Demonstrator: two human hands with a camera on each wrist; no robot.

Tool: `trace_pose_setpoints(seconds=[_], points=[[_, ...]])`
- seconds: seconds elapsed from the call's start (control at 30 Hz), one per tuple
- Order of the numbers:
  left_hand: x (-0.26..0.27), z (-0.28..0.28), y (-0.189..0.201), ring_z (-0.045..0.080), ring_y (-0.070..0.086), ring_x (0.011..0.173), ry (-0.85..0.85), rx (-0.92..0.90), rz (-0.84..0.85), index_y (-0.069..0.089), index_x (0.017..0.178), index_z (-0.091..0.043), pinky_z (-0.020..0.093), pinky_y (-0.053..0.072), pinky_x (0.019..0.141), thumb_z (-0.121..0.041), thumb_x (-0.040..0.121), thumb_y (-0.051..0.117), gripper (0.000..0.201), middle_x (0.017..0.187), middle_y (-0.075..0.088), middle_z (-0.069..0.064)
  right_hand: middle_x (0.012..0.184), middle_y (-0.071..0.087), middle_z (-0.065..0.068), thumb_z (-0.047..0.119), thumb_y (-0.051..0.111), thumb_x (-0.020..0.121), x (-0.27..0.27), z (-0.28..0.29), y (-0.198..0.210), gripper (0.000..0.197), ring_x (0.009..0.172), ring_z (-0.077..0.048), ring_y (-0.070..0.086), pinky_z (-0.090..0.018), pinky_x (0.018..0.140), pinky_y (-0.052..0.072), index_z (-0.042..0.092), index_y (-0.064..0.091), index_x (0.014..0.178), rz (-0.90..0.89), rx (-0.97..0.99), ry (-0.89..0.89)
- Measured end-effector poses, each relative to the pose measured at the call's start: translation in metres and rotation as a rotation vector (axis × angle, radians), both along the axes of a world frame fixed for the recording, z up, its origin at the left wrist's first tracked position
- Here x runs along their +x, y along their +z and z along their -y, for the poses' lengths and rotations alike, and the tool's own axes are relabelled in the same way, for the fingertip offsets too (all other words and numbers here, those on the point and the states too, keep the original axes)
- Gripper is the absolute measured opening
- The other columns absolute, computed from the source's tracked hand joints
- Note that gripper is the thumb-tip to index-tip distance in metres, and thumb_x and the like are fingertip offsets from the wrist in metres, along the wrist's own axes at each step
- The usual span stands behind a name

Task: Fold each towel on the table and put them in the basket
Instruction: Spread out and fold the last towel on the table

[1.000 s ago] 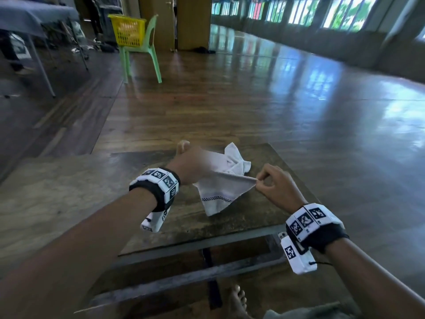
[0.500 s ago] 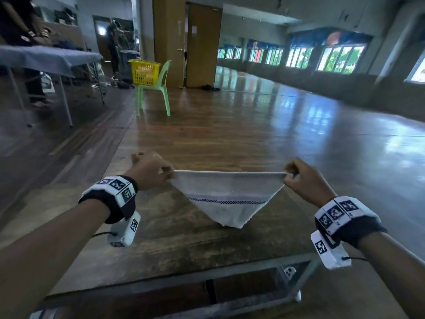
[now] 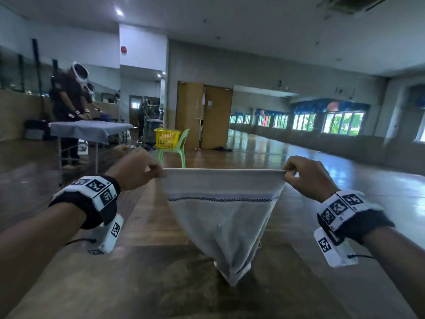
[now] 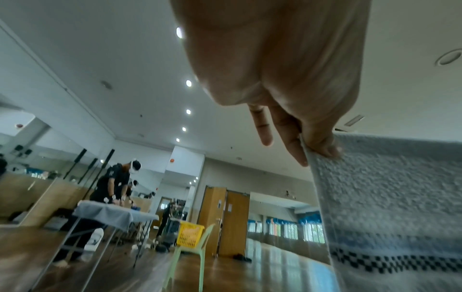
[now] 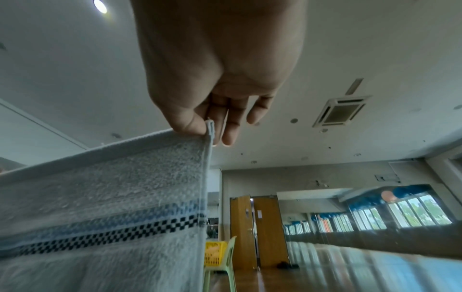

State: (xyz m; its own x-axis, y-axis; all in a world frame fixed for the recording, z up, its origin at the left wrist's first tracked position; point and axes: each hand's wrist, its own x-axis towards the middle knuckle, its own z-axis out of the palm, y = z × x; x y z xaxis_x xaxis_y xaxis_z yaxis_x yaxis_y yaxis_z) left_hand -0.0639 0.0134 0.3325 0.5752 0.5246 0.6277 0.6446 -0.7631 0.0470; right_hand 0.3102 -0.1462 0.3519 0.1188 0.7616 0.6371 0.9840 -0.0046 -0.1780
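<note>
A white towel (image 3: 220,217) with a blue checked stripe hangs stretched in the air above the wooden table (image 3: 161,284). Its top edge is taut and its lower end sags to a point. My left hand (image 3: 138,171) pinches the top left corner, seen close in the left wrist view as thumb and fingers on the towel (image 4: 390,197). My right hand (image 3: 305,176) pinches the top right corner; the right wrist view shows the thumb against the towel (image 5: 112,189) hem. A yellow basket (image 3: 166,138) sits on a green chair (image 3: 177,148) far across the floor.
A grey-covered table (image 3: 92,131) stands at the far left with a person in dark clothes (image 3: 69,100) bent over it. Wooden double doors (image 3: 204,116) are behind the chair. Shiny wooden floor (image 3: 322,171) stretches to the right along a row of windows.
Both hands have lifted the towel off the table and pulled its two corners apart, so it went from a crumpled bundle to a stretched sheet. The head view has tilted upward.
</note>
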Motion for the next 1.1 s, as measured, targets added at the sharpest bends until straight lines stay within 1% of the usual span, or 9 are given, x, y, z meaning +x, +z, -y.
trace_pose_setpoints(seconds=[0.13,0.23,0.4,0.5,0.63,0.73,0.83,1.0,1.1], points=[[-0.029,0.016,0.06,0.013,0.057,0.057,0.061,0.164,0.015,0.074,0.074,-0.026,0.03,0.043,0.066,-0.03,0.082,0.07,0.01,0.06,0.059,-0.009,0.078,0.059,0.005,0.011,0.06,0.081,-0.02,0.007,0.052,0.006,0.078,-0.02,0.06,-0.041,0.077,0.05,0.017,0.062,0.081,0.027,0.133,0.063],[-0.05,0.032,0.097,0.008,0.054,0.051,0.082,0.238,0.027,0.075,0.076,-0.024,0.026,0.04,0.061,-0.039,0.079,0.069,0.017,0.056,0.058,-0.012,0.077,0.058,0.008,0.012,0.061,0.08,-0.033,0.021,0.085,0.008,0.076,-0.018,0.06,-0.041,0.081,0.049,0.019,0.064,0.082,0.054,0.196,0.071],[-0.072,0.083,0.153,-0.001,0.053,0.051,0.103,0.276,0.03,0.074,0.081,-0.016,0.014,0.036,0.052,-0.03,0.08,0.069,0.014,0.057,0.048,-0.027,0.084,0.066,-0.004,0.011,0.064,0.079,-0.051,0.051,0.137,0.009,0.077,-0.02,0.059,-0.043,0.083,0.049,0.015,0.066,0.086,0.084,0.256,0.114],[-0.088,0.104,0.186,0.006,0.06,0.055,0.163,0.308,0.029,0.074,0.085,-0.02,0.029,0.052,0.061,-0.041,0.08,0.065,0.024,0.065,0.065,-0.013,0.086,0.069,-0.006,0.013,0.065,0.078,-0.059,0.068,0.167,0.012,0.079,-0.023,0.062,-0.044,0.088,0.048,0.018,0.067,0.089,0.1,0.322,0.11],[-0.102,0.127,0.222,0.014,0.061,0.066,0.26,0.393,0.015,0.073,0.086,-0.028,0.045,0.047,0.08,-0.067,0.073,0.047,0.049,0.069,0.063,-0.016,0.077,0.061,0.0,0.017,0.064,0.079,-0.07,0.081,0.199,0.01,0.075,-0.017,0.055,-0.041,0.09,0.044,0.024,0.064,0.087,0.122,0.387,0.096],[-0.112,0.126,0.24,0.014,0.062,0.068,0.281,0.37,0.0,0.072,0.089,-0.03,0.05,0.047,0.08,-0.078,0.066,0.037,0.064,0.074,0.069,-0.012,0.077,0.059,0.002,0.017,0.063,0.081,-0.073,0.078,0.211,0.009,0.075,-0.017,0.055,-0.04,0.088,0.044,0.022,0.065,0.089,0.143,0.392,0.106],[-0.109,0.119,0.243,0.012,0.062,0.067,0.305,0.321,-0.003,0.072,0.09,-0.029,0.046,0.047,0.08,-0.072,0.07,0.043,0.055,0.077,0.071,-0.008,0.077,0.06,0.003,0.017,0.063,0.08,-0.071,0.061,0.21,0.009,0.076,-0.018,0.057,-0.042,0.088,0.046,0.023,0.064,0.086,0.135,0.378,0.115],[-0.092,0.067,0.188,0.01,0.061,0.057,0.266,0.1,-0.049,0.07,0.08,-0.024,0.019,0.048,0.054,-0.044,0.079,0.063,0.022,0.068,0.065,-0.009,0.081,0.063,0.001,0.013,0.062,0.082,-0.063,0.002,0.159,0.011,0.077,-0.019,0.058,-0.04,0.085,0.047,0.021,0.065,0.089,0.133,0.235,0.13],[-0.084,0.021,0.131,0.005,0.062,0.06,0.272,0.001,-0.117,0.071,0.082,-0.026,0.024,0.054,0.06,-0.047,0.08,0.06,0.024,0.072,0.067,-0.01,0.086,0.065,0.005,0.017,0.06,0.083,-0.052,-0.041,0.108,0.01,0.079,-0.015,0.06,-0.045,0.087,0.047,0.026,0.063,0.087,0.141,0.072,0.117]])
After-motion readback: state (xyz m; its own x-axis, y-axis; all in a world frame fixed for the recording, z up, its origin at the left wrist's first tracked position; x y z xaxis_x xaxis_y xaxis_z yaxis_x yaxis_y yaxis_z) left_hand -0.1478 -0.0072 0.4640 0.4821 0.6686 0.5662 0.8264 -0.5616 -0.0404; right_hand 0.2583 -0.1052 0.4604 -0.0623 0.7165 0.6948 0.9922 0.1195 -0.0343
